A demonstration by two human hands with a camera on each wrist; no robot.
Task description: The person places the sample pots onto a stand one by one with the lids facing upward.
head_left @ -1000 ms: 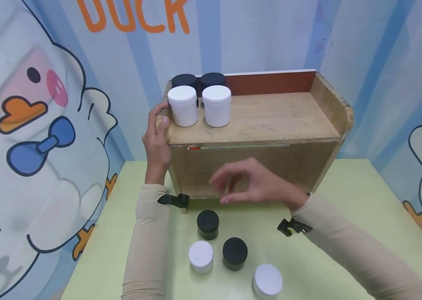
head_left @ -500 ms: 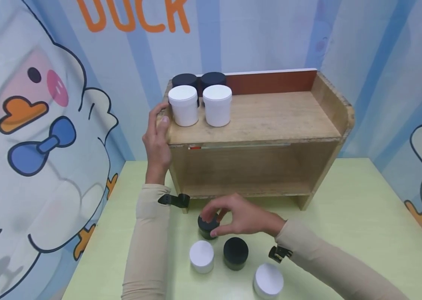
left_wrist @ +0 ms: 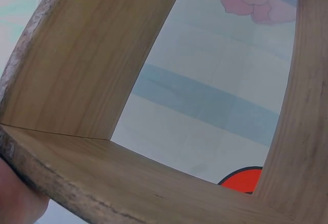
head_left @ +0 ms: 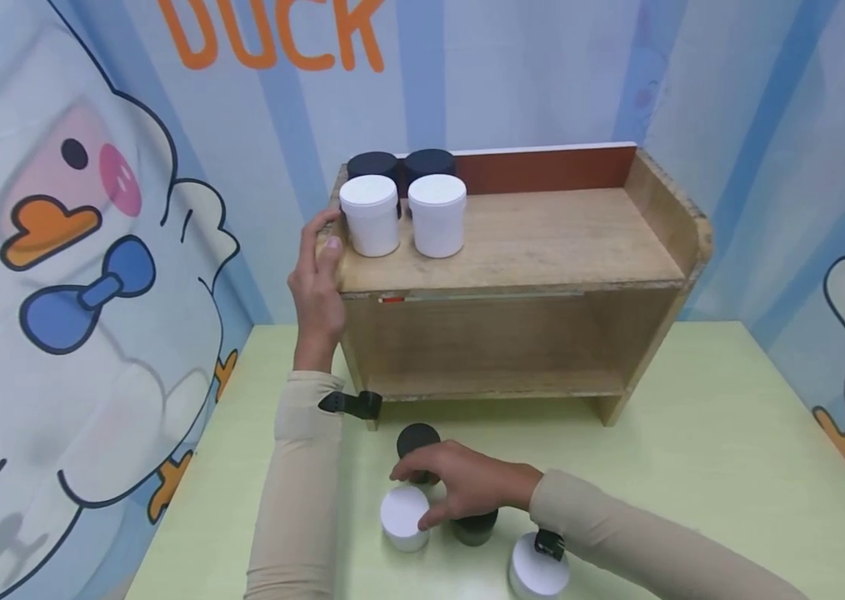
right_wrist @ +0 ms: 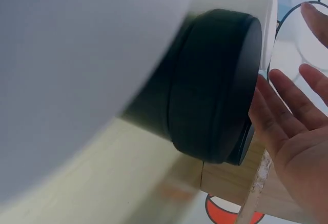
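Note:
My left hand point(head_left: 317, 292) grips the left side of a two-tier wooden shelf point(head_left: 557, 237), thumb at its front edge. In the left wrist view, part of that hand point(left_wrist: 18, 198) shows beside the wood. My right hand point(head_left: 467, 479) is over the jars on the table, fingers spread and thumb tip overlapping the lid of a white jar point(head_left: 402, 518). Its fingertips partly cover a black-lidded jar point(head_left: 418, 437); under the palm is another black-lidded jar point(head_left: 475, 531), half hidden. In the right wrist view that black lid point(right_wrist: 215, 90) stands close beside my fingers.
Another white jar point(head_left: 531, 571) stands at the front right, below my right wrist. On the shelf's upper left are two white jars point(head_left: 437, 217) with two black-lidded jars point(head_left: 430, 165) behind. The pale green table point(head_left: 707, 467) extends right. A duck-printed curtain point(head_left: 527, 75) hangs behind.
My right hand has come down from in front of the shelf, past the rear black-lidded jar, to over the white jar. The left hand keeps its hold on the shelf.

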